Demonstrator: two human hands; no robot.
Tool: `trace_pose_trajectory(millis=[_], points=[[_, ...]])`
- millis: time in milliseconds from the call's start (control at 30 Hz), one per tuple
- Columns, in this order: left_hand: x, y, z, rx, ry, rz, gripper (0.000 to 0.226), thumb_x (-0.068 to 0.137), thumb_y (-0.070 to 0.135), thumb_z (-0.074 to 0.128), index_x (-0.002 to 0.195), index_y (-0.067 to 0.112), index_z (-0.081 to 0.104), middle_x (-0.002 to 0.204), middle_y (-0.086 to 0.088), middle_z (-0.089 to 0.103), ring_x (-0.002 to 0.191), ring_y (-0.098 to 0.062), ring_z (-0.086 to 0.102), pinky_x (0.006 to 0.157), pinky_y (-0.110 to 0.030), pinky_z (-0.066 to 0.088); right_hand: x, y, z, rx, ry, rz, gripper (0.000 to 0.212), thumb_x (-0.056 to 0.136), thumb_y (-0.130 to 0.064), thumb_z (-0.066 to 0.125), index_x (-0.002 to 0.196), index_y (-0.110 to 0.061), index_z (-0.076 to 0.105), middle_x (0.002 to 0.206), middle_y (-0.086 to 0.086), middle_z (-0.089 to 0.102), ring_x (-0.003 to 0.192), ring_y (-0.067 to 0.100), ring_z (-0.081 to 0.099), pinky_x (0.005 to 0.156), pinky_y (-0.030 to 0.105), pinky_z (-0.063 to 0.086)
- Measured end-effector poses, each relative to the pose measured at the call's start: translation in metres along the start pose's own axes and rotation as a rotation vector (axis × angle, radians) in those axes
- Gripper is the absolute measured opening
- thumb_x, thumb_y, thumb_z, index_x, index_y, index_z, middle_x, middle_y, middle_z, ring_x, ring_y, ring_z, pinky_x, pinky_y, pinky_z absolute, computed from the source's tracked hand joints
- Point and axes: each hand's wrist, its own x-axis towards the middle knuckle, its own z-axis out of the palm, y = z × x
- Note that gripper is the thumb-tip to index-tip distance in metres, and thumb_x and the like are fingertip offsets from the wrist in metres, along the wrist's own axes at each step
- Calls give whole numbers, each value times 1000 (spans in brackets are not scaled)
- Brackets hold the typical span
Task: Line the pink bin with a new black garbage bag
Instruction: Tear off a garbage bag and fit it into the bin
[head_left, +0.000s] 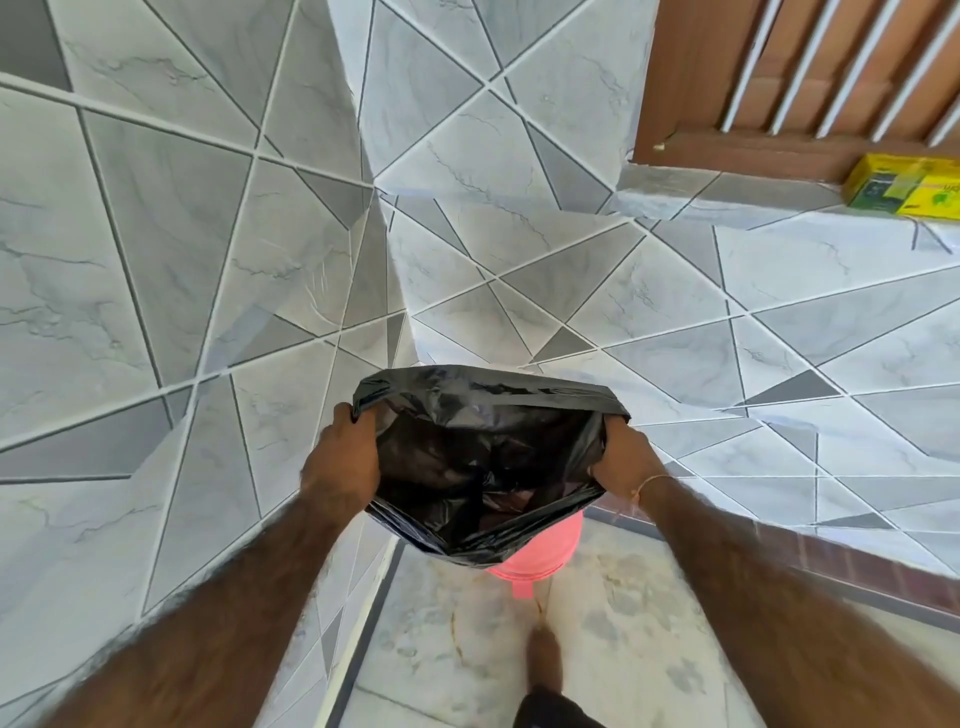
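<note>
A black garbage bag (483, 457) is held with its mouth spread wide, facing me, in the lower middle of the head view. My left hand (345, 457) grips the bag's left edge, and my right hand (623, 452) grips its right edge. Below and behind the bag stands the pink bin (540, 551) on the floor; only its lower right side shows, and its rim is hidden by the bag. I cannot tell how far the bag reaches into the bin.
Grey tiled walls meet in a corner right behind the bin. A yellow and green box (904, 184) lies on a tiled ledge at the upper right, under a brown door (727, 78). My foot (543, 660) stands on the pale floor just before the bin.
</note>
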Motion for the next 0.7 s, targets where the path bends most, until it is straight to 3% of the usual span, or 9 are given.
trace_pose_trajectory(millis=[133,400,567,700], points=[[6,8,1,31,-15,-19,53,83,23,69,128,18,41,130,-10,42,111,-34,55,92,-47,51,13,5,-15,-10,7,-10,50,78,-3,57,126,-5,42,118,28,62,110,47,57,88,42,49],[0,18,5,-177,-27,-81,46,90,22,60,128,15,36,129,-12,46,110,-34,56,96,-49,50,23,-2,-40,-40,1,-75,42,81,-10,63,120,-5,51,117,22,65,108,42,61,91,42,52],[-5,-3,15,-266,-5,-37,48,88,22,62,128,14,36,127,-15,44,107,-38,57,95,-52,49,5,-23,-35,13,26,-80,48,75,-7,69,120,-5,51,115,23,65,106,43,61,87,39,51],[-14,-26,19,-250,30,-54,56,81,14,68,130,11,41,130,-18,40,103,-43,59,94,-50,50,-12,-36,-18,58,42,-89,53,78,-9,68,126,-4,46,122,25,61,113,44,57,92,41,48]])
